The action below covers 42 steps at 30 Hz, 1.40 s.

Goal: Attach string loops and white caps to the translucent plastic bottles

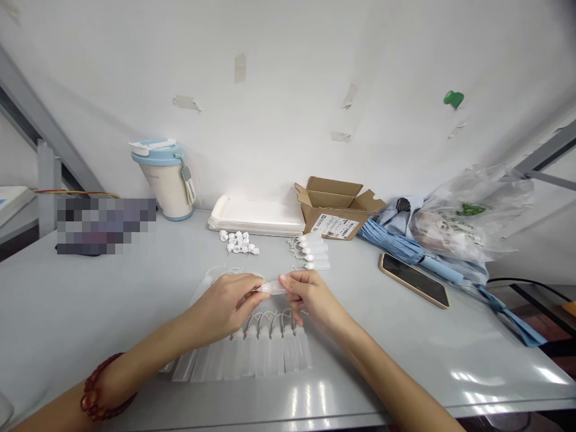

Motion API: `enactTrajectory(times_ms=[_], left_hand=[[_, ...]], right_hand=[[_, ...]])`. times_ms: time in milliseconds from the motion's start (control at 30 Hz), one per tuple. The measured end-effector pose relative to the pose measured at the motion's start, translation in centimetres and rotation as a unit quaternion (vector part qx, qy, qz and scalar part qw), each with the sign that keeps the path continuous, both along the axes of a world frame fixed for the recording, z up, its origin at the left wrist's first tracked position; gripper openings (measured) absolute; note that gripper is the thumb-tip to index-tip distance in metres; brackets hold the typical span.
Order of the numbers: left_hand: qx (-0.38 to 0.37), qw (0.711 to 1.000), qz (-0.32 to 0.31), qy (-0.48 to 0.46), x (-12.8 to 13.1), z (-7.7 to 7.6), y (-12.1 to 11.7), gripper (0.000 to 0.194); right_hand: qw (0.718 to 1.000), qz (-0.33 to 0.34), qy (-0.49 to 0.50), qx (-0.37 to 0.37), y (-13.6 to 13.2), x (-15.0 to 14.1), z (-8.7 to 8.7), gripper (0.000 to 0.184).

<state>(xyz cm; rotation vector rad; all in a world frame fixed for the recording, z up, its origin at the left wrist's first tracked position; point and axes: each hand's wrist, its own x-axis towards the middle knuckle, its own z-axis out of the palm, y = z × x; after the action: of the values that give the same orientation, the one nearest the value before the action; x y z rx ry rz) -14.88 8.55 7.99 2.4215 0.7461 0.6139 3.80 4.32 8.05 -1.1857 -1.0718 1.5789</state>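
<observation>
Between my two hands, above the grey table, is a small translucent plastic bottle [275, 287] lying sideways. My left hand [231, 300] pinches its white cap end, and the fingers of my right hand [310, 293] are closed round the other end. Just below my hands lies a row of similar translucent bottles [265, 354] with thin strings at their tops. Part of that row is hidden by my left hand and forearm. Beyond my hands sit a cluster of small white caps [238, 241] and a short stack of capped bottles [314, 252].
Along the wall stand a blue-lidded tumbler [168, 183], a stack of white trays [261, 216] and an open cardboard box [335, 210]. To the right are a phone [414, 280], a folded blue umbrella [400, 243] and a clear plastic bag [463, 222]. A blurred-out patch covers something at left.
</observation>
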Motion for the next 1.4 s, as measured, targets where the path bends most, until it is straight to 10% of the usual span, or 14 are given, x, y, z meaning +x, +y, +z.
enactTrajectory(times_ms=[367,533,667,900,1400], left_hand=[[0.014,0.997,0.069,-0.020,-0.4,0.1,1.4,0.021],[0.049,0.978,0.203,0.014,-2.2,-0.4,4.6,0.026],[0.108,0.975,0.189,0.050,-3.4,-2.4,6.9,0.036],[0.111,0.976,0.171,0.077,-3.4,-3.6,7.5,0.042],[0.088,0.975,0.168,0.114,-3.5,-3.1,7.4,0.043]], right_hand=[[0.995,-0.046,-0.063,0.063,0.4,0.5,-0.4,0.042],[0.949,-0.166,-0.217,0.159,1.7,3.8,-0.1,0.035],[0.903,-0.210,-0.320,0.194,2.6,6.9,0.1,0.037],[0.858,-0.185,-0.430,0.213,3.0,9.3,0.1,0.035],[0.858,-0.099,-0.469,0.187,3.4,10.7,-1.0,0.025]])
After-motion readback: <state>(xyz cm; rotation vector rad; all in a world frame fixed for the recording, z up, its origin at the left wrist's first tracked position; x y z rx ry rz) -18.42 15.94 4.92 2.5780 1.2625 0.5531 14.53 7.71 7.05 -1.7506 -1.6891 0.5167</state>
